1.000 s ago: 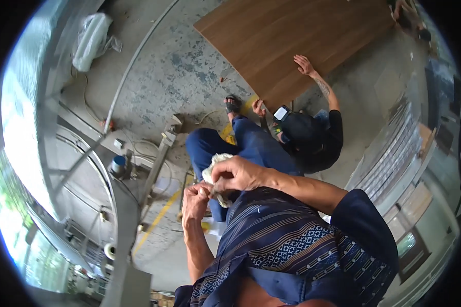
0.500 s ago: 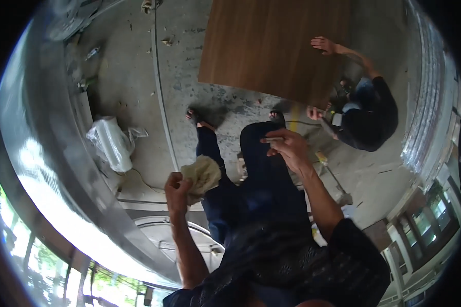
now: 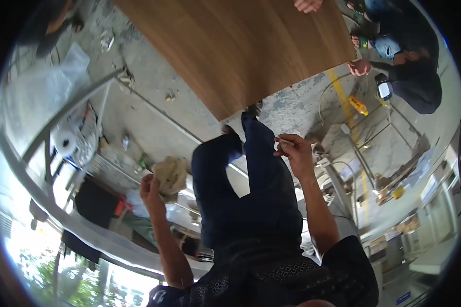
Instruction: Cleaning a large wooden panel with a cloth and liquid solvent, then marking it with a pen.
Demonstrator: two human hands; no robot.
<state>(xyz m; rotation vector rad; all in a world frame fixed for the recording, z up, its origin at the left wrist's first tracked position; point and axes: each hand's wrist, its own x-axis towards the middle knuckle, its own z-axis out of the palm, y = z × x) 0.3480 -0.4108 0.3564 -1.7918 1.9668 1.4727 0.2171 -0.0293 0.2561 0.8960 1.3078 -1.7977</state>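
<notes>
My left hand [image 3: 152,192] is closed on the edge of a crumpled, pale yellowish rag [image 3: 172,176], which hangs out beside my left thigh. In front of my right thigh, my right hand [image 3: 298,154] pinches a small, flat, light-coloured piece [image 3: 287,145] whose kind I cannot make out. Ahead of my feet lies a large brown wood-grain board [image 3: 235,51], its near corner close to my shoes. Neither hand touches the board.
A co-worker [image 3: 415,82] crouches at the board's right, one hand by its edge. Another person [image 3: 48,25] is at far left. A yellow-orange bottle [image 3: 358,105] and metal frames [image 3: 361,158] stand right; a metal rail [image 3: 164,113] crosses the floor. A white roll [image 3: 65,142] is left.
My body and view have turned, and my legs have stepped. The board's corner now lies nearer my feet. Both hands keep hold of the rag and the small piece.
</notes>
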